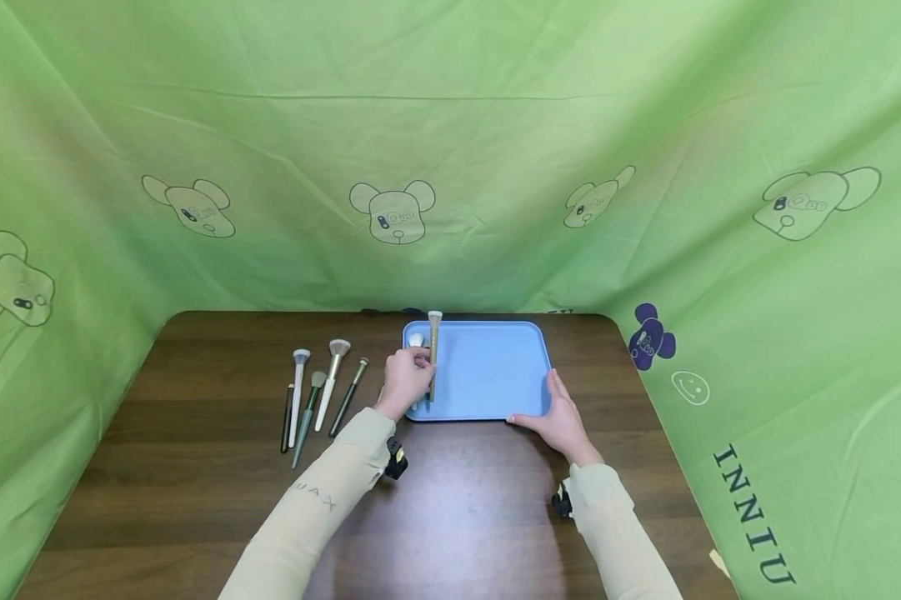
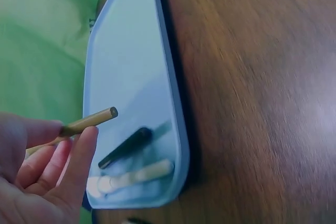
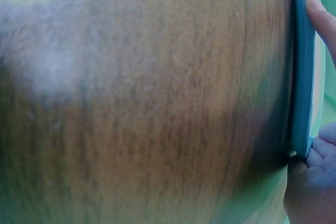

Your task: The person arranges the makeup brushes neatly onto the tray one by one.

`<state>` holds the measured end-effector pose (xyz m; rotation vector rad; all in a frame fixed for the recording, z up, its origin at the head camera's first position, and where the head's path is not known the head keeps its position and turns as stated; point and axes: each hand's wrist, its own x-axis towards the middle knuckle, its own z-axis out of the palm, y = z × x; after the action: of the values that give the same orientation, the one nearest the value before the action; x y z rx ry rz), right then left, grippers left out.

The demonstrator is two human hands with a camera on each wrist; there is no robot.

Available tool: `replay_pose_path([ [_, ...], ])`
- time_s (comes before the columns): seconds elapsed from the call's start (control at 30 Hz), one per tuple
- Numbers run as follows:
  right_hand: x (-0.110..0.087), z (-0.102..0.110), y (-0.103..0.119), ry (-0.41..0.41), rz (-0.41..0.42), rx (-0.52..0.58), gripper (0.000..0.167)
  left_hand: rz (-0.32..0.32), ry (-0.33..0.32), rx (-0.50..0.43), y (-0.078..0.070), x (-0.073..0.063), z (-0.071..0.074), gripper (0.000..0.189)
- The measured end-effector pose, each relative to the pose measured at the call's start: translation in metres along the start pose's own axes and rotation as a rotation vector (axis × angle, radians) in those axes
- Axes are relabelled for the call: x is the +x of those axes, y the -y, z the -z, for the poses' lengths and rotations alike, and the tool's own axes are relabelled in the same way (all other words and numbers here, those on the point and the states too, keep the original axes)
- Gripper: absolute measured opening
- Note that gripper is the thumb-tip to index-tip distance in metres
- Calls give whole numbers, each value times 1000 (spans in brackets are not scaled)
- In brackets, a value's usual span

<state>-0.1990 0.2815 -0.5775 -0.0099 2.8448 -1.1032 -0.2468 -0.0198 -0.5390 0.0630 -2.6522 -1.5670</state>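
While the left hand (image 1: pixel 405 379) pinches the tan brush (image 1: pixel 434 333) between thumb and fingers, its grip clamped on the handle, the right hand (image 1: pixel 561 423) touches the near right corner of the tray (image 1: pixel 488 371). That second grip stands apart, the thumb along the near rim and the fingers reaching up the right rim. The tan brush is above the left part of the tray, its head toward the far rim and its handle end toward the near one.

Below it, a pale brush (image 2: pixel 134 177) lies in the tray just beside the left rim, with a dark brush (image 2: pixel 126 148) just to its right.

Left of the tray, on the table (image 1: pixel 480 508), more brushes lie roughly side by side, from left to right: a black brush (image 1: pixel 287 418), a slim white brush (image 1: pixel 296 402), a green brush (image 1: pixel 307 421), a broad white brush (image 1: pixel 328 390) and a gold-collared brush (image 1: pixel 348 398). Pale sleeves (image 1: pixel 307 512) cover both arms, and a green cloth (image 1: pixel 480 125) printed with cartoon heads hangs along the far, left and right sides.
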Motion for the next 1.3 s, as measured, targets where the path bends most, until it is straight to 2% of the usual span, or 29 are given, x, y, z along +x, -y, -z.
replay_pose_path([
  [0.13,-1,0,1,3,-1,-1,129,33,26,-20,-5,2,-5,23],
  [0.37,0,1,1,-3,8,-4,128,67,1,95,-19,13,-7,25],
  [0.5,0,0,1,5,1,1,129,151,23,100,-24,19,-12,26],
  [0.57,0,0,1,11,-5,5,130,189,35,138,-25,20,-15,26],
  [0.63,0,-1,1,14,-9,4,131,208,42,189,-25,20,-18,16],
  [0.7,0,-1,0,12,-10,2,131,203,44,236,-23,20,-22,2],
  [0.8,1,-1,-1,9,-7,-4,131,188,56,257,-19,19,-25,21],
  [0.9,0,-1,0,9,-9,-2,131,160,64,243,-18,16,-26,28],
  [1.1,0,-2,0,11,-14,-12,131,61,-12,346,-17,11,-31,22],
  [1.3,1,-1,1,9,-9,-4,129,60,-29,454,-14,11,-38,14],
])
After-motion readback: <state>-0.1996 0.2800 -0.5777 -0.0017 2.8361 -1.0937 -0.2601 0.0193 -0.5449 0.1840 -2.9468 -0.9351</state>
